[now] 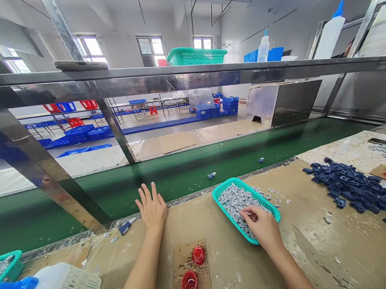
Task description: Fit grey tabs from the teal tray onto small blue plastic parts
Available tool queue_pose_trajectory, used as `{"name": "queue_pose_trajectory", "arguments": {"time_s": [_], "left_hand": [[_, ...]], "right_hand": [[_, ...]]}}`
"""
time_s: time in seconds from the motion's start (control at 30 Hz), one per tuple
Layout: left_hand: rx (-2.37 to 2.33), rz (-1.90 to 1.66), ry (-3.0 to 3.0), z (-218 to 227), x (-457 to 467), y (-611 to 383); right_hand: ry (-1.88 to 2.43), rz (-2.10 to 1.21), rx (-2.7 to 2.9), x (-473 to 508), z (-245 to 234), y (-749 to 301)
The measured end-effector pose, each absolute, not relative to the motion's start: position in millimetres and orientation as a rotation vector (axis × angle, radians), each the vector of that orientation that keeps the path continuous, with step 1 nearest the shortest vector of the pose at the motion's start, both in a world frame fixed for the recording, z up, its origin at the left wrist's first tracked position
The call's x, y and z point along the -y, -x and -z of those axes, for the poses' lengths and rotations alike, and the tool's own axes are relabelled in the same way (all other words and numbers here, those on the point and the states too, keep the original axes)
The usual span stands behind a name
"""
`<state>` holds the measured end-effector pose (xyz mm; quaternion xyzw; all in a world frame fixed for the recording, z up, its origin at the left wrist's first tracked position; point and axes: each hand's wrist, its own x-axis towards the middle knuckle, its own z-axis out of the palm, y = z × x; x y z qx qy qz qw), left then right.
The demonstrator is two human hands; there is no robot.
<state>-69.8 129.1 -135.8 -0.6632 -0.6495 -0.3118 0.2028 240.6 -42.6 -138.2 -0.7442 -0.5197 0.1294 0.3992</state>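
Note:
My left hand lies flat at the bench edge by the green conveyor belt, fingers spread and holding nothing. Over the teal basket, my right hand has thumb and fingers pinched together among small grey plastic pieces. Whether a piece sits between those fingertips is too small to make out. Two red cups stand on a stained cardboard piece between my forearms; the nearer one holds liquid. Two small blue-and-white parts rest on the belt.
Dark blue plastic parts are heaped on the right of the bench. A white bottle with a blue cap lies at the lower left, near another teal basket. A metal shelf crosses above the belt. One blue part lies left of my hand.

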Motion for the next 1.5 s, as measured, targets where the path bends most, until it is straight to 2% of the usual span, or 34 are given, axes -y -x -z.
{"name": "queue_pose_trajectory", "arguments": {"time_s": [1.5], "left_hand": [[1.838, 0.848, 1.856, 137.3, -130.3, 70.3]], "right_hand": [[1.866, -0.336, 1.297, 42.8, 138.9, -240.5]]}}
